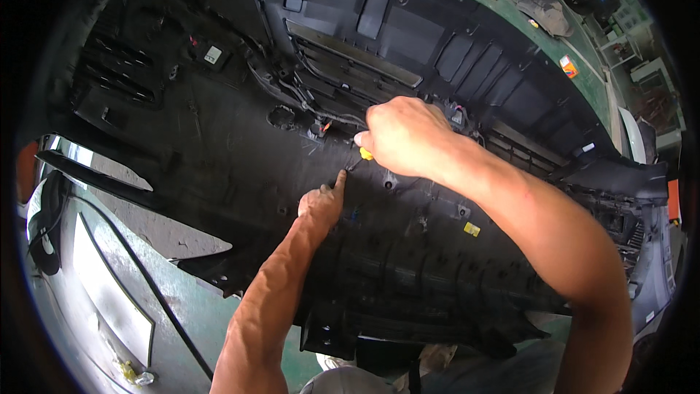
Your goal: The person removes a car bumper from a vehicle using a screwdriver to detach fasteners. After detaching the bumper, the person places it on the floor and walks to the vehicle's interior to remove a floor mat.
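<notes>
Right hand: the right hand [405, 135] has its grip clamped on the yellow handle of a slim tool [366, 153], wrist bent, forearm sweeping in from the lower right.
Tool: over the middle of a big black moulded part [240, 153], slanting down-left, its shaft reaching to the left fingertip; whether its tip touches the surface, I cannot tell.
Left hand: the left hand [322, 204] points with its index finger at the shaft's end; its other fingers curl in, and I cannot tell whether they hold anything.
Tight side: dark wiring [335, 115] runs just beyond the tool, with a slatted section [357, 55] behind it.
Freer side: smooth surface spreads left of both hands; a yellow label [472, 229] lies beneath the right forearm's arc.
Edges: the part's lower-left rim bounds a green floor [171, 295], where a white sheet [109, 277] lies.
</notes>
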A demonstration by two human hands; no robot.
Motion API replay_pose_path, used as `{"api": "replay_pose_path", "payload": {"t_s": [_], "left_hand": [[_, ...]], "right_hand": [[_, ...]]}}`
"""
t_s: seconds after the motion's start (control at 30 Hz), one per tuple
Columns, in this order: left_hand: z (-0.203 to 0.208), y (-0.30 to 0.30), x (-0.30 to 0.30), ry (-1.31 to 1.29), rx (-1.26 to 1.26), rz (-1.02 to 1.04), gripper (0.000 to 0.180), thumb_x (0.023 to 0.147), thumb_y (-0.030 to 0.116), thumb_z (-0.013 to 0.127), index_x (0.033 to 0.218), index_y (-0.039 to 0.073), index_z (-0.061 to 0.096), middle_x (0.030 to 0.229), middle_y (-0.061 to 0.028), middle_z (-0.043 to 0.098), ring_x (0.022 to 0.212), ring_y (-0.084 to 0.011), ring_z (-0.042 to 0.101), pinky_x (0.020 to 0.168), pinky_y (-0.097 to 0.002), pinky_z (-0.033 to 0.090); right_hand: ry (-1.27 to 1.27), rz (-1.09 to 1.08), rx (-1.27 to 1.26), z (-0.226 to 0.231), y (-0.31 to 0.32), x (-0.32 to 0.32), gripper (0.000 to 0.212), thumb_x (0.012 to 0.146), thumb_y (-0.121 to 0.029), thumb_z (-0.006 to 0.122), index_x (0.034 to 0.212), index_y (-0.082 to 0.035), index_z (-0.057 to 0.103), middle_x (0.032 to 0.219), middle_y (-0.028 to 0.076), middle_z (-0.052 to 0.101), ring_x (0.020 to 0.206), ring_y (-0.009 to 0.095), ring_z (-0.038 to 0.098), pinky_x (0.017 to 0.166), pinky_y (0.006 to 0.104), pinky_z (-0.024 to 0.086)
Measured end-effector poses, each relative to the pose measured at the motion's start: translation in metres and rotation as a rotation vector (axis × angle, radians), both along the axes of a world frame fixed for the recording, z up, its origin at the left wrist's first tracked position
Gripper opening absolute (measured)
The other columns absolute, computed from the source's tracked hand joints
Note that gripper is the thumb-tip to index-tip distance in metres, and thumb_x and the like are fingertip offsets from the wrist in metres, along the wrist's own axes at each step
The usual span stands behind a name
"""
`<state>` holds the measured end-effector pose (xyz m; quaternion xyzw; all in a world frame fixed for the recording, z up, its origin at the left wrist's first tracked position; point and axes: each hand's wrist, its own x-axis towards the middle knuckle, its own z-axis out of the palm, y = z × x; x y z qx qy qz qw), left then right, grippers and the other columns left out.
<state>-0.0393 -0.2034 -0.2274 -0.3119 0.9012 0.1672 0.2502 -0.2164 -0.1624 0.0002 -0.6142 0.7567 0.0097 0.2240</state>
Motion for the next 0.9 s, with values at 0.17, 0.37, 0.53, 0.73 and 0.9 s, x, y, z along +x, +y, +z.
{"api": "replay_pose_path", "payload": {"t_s": [0.17,0.37,0.53,0.73,0.9], "left_hand": [[-0.002,0.004,0.0,0.026,0.043,0.017,0.07,0.102,0.011,0.046,0.166,0.016,0.019,0.126,-0.023,0.067,0.109,-0.0359,0.072,0.094,-0.0465,0.058],[0.003,-0.001,-0.002,0.02,0.034,0.014,0.069,0.102,0.011,0.044,0.167,0.017,0.019,0.128,-0.0239,0.066,0.111,-0.0363,0.071,0.095,-0.0468,0.057],[0.004,0.004,0.0,-0.004,0.046,0.019,0.069,0.103,0.012,0.044,0.167,0.017,0.019,0.128,-0.0239,0.066,0.112,-0.0362,0.071,0.096,-0.0469,0.057],[0.0,-0.001,-0.004,0.042,0.0,0.013,0.07,0.102,0.011,0.045,0.167,0.016,0.018,0.124,-0.0238,0.068,0.107,-0.0357,0.073,0.093,-0.0468,0.058],[0.0,0.006,0.006,-0.038,0.022,0.009,0.071,0.102,0.011,0.045,0.167,0.015,0.018,0.124,-0.0242,0.068,0.106,-0.036,0.073,0.093,-0.0468,0.058]], "right_hand": [[0.059,0.304,-0.155,-0.001,0.013,-0.004,0.027,0.092,-0.024,0.07,0.094,0.003,0.069,0.089,0.02,0.067,0.086,0.042,0.07,0.077,0.0519,0.056],[0.04,0.116,-0.103,-0.011,0.012,-0.006,0.028,0.095,-0.023,0.067,0.101,0.004,0.071,0.096,0.021,0.068,0.082,0.044,0.07,0.078,0.052,0.057],[-0.015,0.056,-0.066,-0.006,0.019,-0.004,0.029,0.097,-0.022,0.065,0.11,0.003,0.07,0.106,0.022,0.068,0.098,0.043,0.07,0.085,0.0503,0.057],[0.115,0.304,-0.163,0.006,0.021,-0.013,0.027,0.096,-0.026,0.068,0.1,0.0,0.07,0.091,0.019,0.07,0.089,0.04,0.072,0.076,0.0508,0.057],[-0.035,-0.063,-0.005,-0.001,0.024,0.002,0.033,0.096,-0.029,0.069,0.101,0.003,0.072,0.092,0.022,0.073,0.093,0.039,0.073,0.08,0.0517,0.058]]}}
